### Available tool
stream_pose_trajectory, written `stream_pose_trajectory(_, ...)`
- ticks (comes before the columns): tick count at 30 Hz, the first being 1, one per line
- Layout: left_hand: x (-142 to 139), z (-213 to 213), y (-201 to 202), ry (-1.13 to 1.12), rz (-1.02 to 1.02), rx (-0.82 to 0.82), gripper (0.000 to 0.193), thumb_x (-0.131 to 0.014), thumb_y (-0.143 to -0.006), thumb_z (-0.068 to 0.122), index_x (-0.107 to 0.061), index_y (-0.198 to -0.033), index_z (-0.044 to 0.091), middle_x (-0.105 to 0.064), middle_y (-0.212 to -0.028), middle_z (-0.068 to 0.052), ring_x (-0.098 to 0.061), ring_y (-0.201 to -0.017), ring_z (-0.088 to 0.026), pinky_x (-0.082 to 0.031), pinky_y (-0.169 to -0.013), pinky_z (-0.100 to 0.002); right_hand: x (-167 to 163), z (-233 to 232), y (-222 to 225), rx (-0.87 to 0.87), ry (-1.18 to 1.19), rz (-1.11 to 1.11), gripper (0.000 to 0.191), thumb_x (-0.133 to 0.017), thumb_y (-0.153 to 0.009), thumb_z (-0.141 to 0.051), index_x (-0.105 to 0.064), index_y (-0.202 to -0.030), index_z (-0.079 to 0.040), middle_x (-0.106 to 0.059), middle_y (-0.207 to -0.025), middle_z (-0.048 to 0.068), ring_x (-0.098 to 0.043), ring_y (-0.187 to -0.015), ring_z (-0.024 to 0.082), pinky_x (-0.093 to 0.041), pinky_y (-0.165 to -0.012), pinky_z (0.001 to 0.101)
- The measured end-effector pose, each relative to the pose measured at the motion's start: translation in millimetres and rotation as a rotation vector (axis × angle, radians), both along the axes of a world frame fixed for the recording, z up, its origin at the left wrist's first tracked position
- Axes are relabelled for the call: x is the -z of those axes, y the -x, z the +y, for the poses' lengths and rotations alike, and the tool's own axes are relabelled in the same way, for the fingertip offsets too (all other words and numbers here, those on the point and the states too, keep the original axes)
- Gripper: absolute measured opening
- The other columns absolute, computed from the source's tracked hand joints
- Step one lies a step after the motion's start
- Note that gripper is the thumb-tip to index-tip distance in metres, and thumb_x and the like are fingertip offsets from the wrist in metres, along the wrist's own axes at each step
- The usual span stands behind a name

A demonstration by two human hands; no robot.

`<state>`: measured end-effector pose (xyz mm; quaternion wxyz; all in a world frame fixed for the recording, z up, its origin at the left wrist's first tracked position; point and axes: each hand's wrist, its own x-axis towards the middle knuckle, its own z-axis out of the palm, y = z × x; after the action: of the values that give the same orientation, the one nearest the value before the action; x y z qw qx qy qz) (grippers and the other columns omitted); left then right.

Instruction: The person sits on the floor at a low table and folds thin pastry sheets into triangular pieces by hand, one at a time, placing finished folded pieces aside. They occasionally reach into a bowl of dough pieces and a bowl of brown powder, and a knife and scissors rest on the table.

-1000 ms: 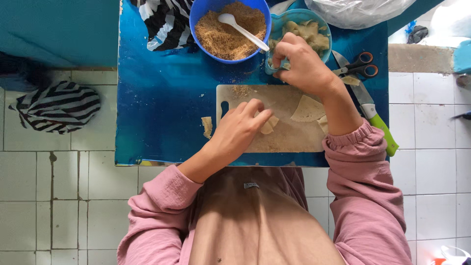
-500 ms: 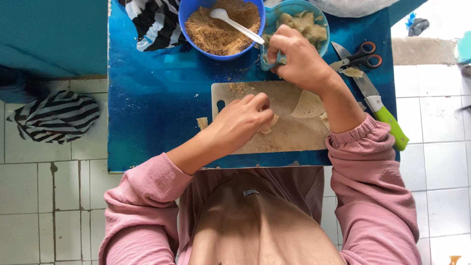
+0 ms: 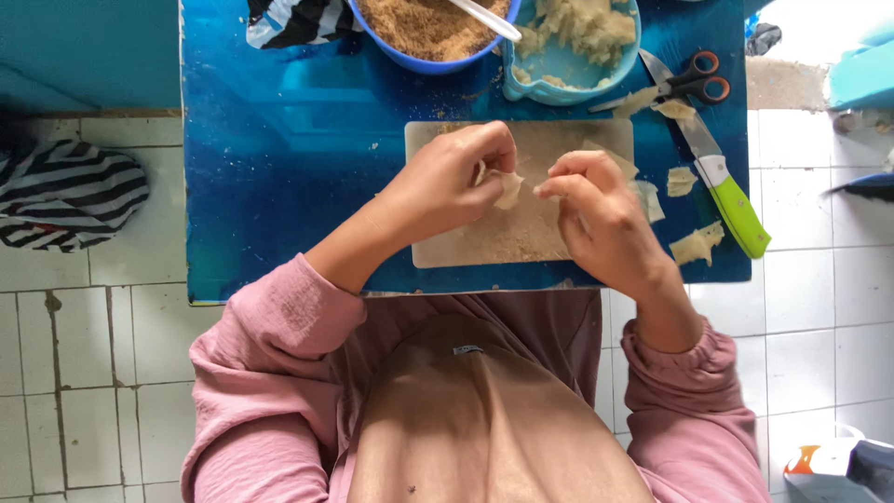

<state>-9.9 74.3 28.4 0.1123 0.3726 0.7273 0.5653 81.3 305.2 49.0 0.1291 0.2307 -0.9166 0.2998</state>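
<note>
My left hand [image 3: 447,182] and my right hand [image 3: 596,210] meet over a pale cutting board [image 3: 521,237] on a blue low table [image 3: 289,158]. Both pinch a small thin piece of pale dough [image 3: 508,187] between their fingertips, just above the board. More pale dough pieces [image 3: 647,197] lie at the board's right edge. Behind the board stand a blue bowl of brown crumbly filling [image 3: 419,28] with a white spoon [image 3: 484,19] in it and a light blue bowl of pale dough pieces [image 3: 577,37].
A knife with a green handle [image 3: 736,205] and orange-handled scissors [image 3: 694,82] lie right of the board, with dough scraps [image 3: 697,244] beside them. A striped cloth [image 3: 65,191] lies on the white tiled floor to the left. Another striped cloth [image 3: 293,23] sits at the table's back.
My right hand has come back from the light blue bowl to the board and joined my left hand on the dough piece. The view has moved closer.
</note>
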Motion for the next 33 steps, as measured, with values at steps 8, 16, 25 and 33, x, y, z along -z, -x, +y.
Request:
stream_pose_trajectory(8,7,3,-4,0.062,-0.054,0.086,0.018,-0.063,-0.091,0.008,-0.061,-0.108,0.004,-0.070,-0.091,-0.009,-0.069,-0.083,-0.020,-0.056,-0.073,-0.033,25,-20,-21,0.105,0.296,-0.101,0.047,-0.073,-0.092,0.007,-0.051,-0.132,-0.004,-0.065,-0.123,0.014,-0.066,-0.117,0.030,-0.052,-0.099,0.0406)
stream_pose_trajectory(16,24,7,2,0.008,-0.232,0.130,0.022,-0.061,-0.094,0.009,-0.057,-0.116,0.003,-0.067,-0.095,-0.005,-0.064,-0.087,-0.013,-0.053,-0.076,-0.028,44,-28,-11,0.093,0.030,0.097,0.061,-0.078,-0.084,0.006,-0.049,-0.137,-0.006,-0.066,-0.124,0.013,-0.064,-0.118,0.032,-0.049,-0.102,0.0441)
stream_pose_trajectory(25,22,7,3,-0.029,-0.536,0.203,0.035,-0.061,-0.085,0.007,-0.052,-0.119,0.005,-0.063,-0.087,-0.001,-0.054,-0.074,-0.006,-0.044,-0.062,-0.023,44,-21,-14,0.123,0.839,-0.349,0.081,-0.047,-0.097,0.016,-0.012,-0.164,-0.013,-0.054,-0.137,0.015,-0.069,-0.117,0.019,-0.060,-0.104,0.0334)
stream_pose_trajectory(33,28,8,1,-0.018,-0.372,0.220,0.023,-0.062,-0.092,0.011,-0.060,-0.114,0.004,-0.062,-0.089,0.001,-0.057,-0.079,-0.005,-0.048,-0.068,-0.023,50,-42,-31,0.097,0.747,-0.270,0.104,-0.068,-0.091,0.023,-0.008,-0.166,-0.018,-0.038,-0.147,0.013,-0.061,-0.116,0.018,-0.060,-0.101,0.0329)
